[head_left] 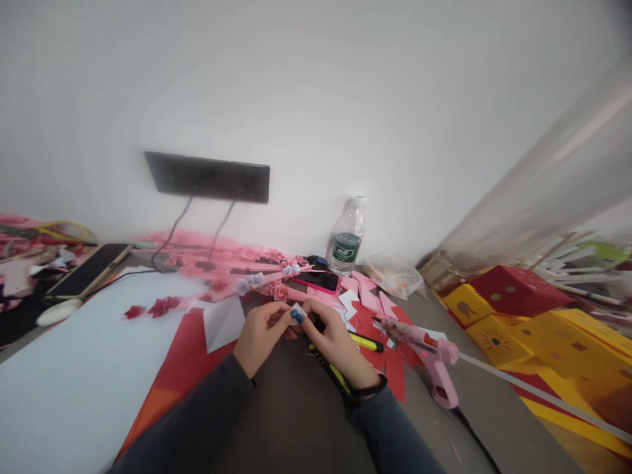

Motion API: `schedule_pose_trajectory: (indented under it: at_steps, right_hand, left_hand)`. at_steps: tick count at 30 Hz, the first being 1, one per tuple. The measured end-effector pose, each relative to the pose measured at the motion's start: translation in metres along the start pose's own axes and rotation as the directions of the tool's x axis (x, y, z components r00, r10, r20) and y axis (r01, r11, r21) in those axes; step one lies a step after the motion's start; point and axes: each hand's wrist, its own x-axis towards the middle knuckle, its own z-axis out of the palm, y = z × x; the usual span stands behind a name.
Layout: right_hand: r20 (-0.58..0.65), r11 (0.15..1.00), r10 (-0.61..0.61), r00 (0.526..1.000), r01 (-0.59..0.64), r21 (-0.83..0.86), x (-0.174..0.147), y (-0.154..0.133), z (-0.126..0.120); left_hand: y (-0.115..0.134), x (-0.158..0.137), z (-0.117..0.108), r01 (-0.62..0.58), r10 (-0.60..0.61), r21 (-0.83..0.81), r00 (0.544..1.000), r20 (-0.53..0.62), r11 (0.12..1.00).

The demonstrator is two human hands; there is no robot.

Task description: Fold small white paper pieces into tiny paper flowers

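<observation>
Thumbs and fingertips of my left hand (261,337) and my right hand (338,343) meet over the grey table, pinching a small piece of white paper (298,307) between them. Both thumbs show blue nails, and the fingers partly hide the paper. Beneath my right hand lies a yellow-and-black handled tool (366,341), its middle hidden, so its kind is unclear. Beside my left hand is a folded white sheet (223,324) on red paper (190,352). To the right of my right hand, a pink glue gun (437,362) rests on the table among red paper scraps (395,375).
A water bottle (348,240) stands by the wall behind a phone (320,280). Pink paper flowers (279,290) lie along the back. A large white sheet (74,375) covers the left side, near another phone (91,270). Yellow and red boxes (513,336) sit at right.
</observation>
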Motion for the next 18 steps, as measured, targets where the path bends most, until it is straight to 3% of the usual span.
schedule_pose_trajectory:
  at_steps: [5, 9, 13, 18]
  right_hand:
    - [0.013, 0.997, -0.010, 1.000, 0.009, 0.071, -0.0004, 0.0006, -0.0009]
    - [0.007, 0.997, -0.036, 0.999, 0.035, 0.072, -0.0005, 0.0010, -0.0004]
    - [-0.047, 0.993, -0.105, 0.993, 0.102, -0.063, -0.0009, 0.0012, 0.0015]
    - [-0.006, 0.969, -0.197, 0.980, 0.194, -0.155, -0.0013, 0.0020, 0.0041]
  left_hand:
    - [-0.0020, 0.0001, -0.0002, -0.011, 0.011, -0.060, 1.000, 0.003, 0.998]
    - [-0.0026, -0.0004, -0.0004, -0.053, 0.053, -0.016, 0.999, 0.006, 0.998]
    - [-0.0012, -0.0012, 0.0001, -0.078, 0.084, 0.115, 0.995, -0.047, 0.990]
    - [0.0006, -0.0014, 0.0011, -0.133, 0.175, 0.343, 0.980, -0.096, 0.930]
